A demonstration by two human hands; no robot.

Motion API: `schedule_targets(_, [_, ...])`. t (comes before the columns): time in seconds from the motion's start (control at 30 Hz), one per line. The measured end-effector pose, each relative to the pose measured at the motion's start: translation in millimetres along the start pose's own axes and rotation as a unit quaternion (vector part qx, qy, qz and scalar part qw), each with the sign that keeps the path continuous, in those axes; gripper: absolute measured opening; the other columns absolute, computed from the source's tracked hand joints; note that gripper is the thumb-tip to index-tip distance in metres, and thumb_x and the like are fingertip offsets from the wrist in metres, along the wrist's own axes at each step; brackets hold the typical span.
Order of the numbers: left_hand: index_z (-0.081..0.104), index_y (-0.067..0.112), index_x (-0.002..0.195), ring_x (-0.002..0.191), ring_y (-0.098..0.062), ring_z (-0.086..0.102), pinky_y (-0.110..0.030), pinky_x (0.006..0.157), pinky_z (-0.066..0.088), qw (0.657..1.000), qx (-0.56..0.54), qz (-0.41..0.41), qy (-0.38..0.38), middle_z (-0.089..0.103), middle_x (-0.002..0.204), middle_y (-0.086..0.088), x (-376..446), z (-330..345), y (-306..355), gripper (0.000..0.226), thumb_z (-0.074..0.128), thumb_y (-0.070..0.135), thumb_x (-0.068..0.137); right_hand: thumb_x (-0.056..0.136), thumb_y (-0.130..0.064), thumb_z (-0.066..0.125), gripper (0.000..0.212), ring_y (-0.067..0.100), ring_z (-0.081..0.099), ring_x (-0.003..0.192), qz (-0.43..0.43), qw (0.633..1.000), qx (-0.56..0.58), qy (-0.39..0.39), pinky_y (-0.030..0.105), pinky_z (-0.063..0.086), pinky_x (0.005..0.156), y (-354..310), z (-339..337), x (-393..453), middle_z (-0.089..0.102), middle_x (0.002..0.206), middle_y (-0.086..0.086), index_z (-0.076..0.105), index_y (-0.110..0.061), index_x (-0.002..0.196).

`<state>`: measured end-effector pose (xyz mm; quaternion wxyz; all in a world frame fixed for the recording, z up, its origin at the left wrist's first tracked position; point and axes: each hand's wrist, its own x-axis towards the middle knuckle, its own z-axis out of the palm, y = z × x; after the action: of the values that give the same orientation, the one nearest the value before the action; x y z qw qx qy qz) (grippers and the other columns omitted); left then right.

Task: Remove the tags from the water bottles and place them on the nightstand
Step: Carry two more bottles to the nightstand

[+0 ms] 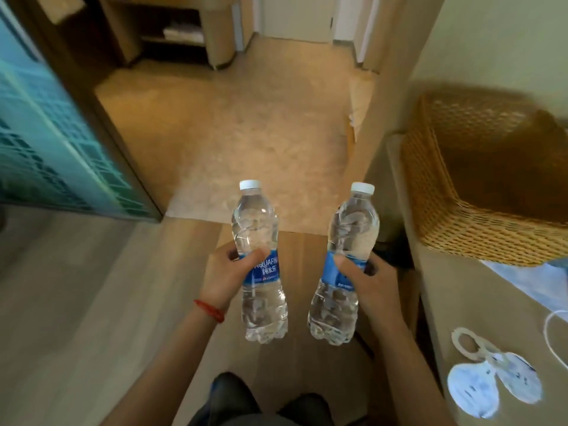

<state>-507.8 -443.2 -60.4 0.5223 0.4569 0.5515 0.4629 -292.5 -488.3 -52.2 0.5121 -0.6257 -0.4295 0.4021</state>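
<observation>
Hotel-room floor [246, 124] ahead. Left hand [229, 273] grasps left bottle [261, 262], right hand [365, 282] grasps right bottle [342, 269]; tags [495, 382] lie right of the right hand. Keep bottles upright, set down gently.

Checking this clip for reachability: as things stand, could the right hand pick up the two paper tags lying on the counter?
Probably not yet. The right hand is gripping a water bottle, so it isn't free. The tags lie uncovered on the counter beside that arm.
</observation>
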Motion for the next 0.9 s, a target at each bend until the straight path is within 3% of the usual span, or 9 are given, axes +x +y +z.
schedule_targets(0.17, [0.069, 0.019, 0.067, 0.056, -0.007, 0.066, -0.017, 0.049, 0.050, 0.996, 0.000, 0.002, 0.093, 0.071, 0.060, 0.006, 4, -86, -3, 0.007, 0.073, 0.016, 0.073, 0.077, -0.020, 0.071, 0.013, -0.001, 0.065, 0.068, -0.006, 0.997, -0.001, -0.083, 0.009, 0.049, 0.056, -16, 92, 8, 0.070, 0.069, -0.015, 0.064, -0.031, 0.077])
schedule_targets(0.27, [0.069, 0.013, 0.067, 0.060, -0.016, 0.063, -0.030, 0.059, 0.050, 0.989, -0.007, -0.012, 0.147, 0.069, 0.064, -0.003, 4, -136, -7, 0.015, 0.078, 0.024, 0.066, 0.077, -0.018, 0.071, 0.015, -0.008, 0.063, 0.067, -0.018, 0.990, -0.015, -0.137, 0.005, 0.045, 0.052, -23, 146, 8, 0.067, 0.068, -0.028, 0.063, -0.031, 0.078])
schedule_targets(0.33, [0.068, 0.011, 0.064, 0.061, -0.018, 0.060, -0.031, 0.060, 0.047, 0.985, -0.016, -0.018, 0.172, 0.065, 0.066, -0.009, 2, -169, -9, 0.028, 0.076, 0.037, 0.055, 0.077, -0.015, 0.072, 0.017, -0.010, 0.062, 0.062, -0.028, 0.986, -0.024, -0.161, 0.004, 0.043, 0.049, -26, 183, 7, 0.066, 0.063, -0.028, 0.063, -0.030, 0.074])
schedule_targets(0.47, [0.066, 0.014, 0.057, 0.054, -0.010, 0.058, -0.020, 0.050, 0.046, 0.970, -0.026, -0.028, 0.238, 0.062, 0.058, -0.001, -11, -230, -10, 0.034, 0.071, 0.046, 0.044, 0.076, -0.015, 0.074, 0.014, -0.007, 0.062, 0.059, -0.015, 0.975, -0.016, -0.221, 0.006, 0.044, 0.050, -33, 250, 0, 0.069, 0.063, -0.020, 0.067, -0.027, 0.072])
schedule_targets(0.63, [0.068, 0.020, 0.055, 0.053, -0.006, 0.059, -0.016, 0.049, 0.047, 0.947, -0.040, -0.038, 0.316, 0.063, 0.052, 0.009, -37, -293, -17, 0.029, 0.071, 0.047, 0.044, 0.067, -0.025, 0.072, 0.004, -0.007, 0.061, 0.056, -0.020, 0.950, 0.000, -0.313, 0.005, 0.042, 0.049, -48, 322, -14, 0.068, 0.060, -0.017, 0.069, -0.023, 0.070])
schedule_targets(0.83, [0.066, 0.004, 0.066, 0.058, -0.012, 0.059, -0.024, 0.054, 0.048, 0.897, -0.067, -0.039, 0.435, 0.062, 0.062, -0.003, -78, -331, -27, 0.045, 0.072, 0.044, 0.046, 0.063, -0.026, 0.071, 0.005, -0.001, 0.061, 0.059, -0.039, 0.895, -0.010, -0.443, 0.010, 0.045, 0.053, -57, 391, -31, 0.068, 0.063, -0.012, 0.070, -0.026, 0.068])
schedule_targets(0.9, [0.068, 0.008, 0.068, 0.057, -0.011, 0.061, -0.022, 0.053, 0.049, 0.879, -0.079, -0.051, 0.468, 0.064, 0.061, -0.001, -91, -337, -30, 0.034, 0.074, 0.037, 0.051, 0.062, -0.029, 0.072, 0.011, 0.000, 0.060, 0.059, -0.050, 0.873, -0.012, -0.485, 0.012, 0.046, 0.054, -57, 409, -38, 0.066, 0.062, -0.011, 0.069, -0.022, 0.069])
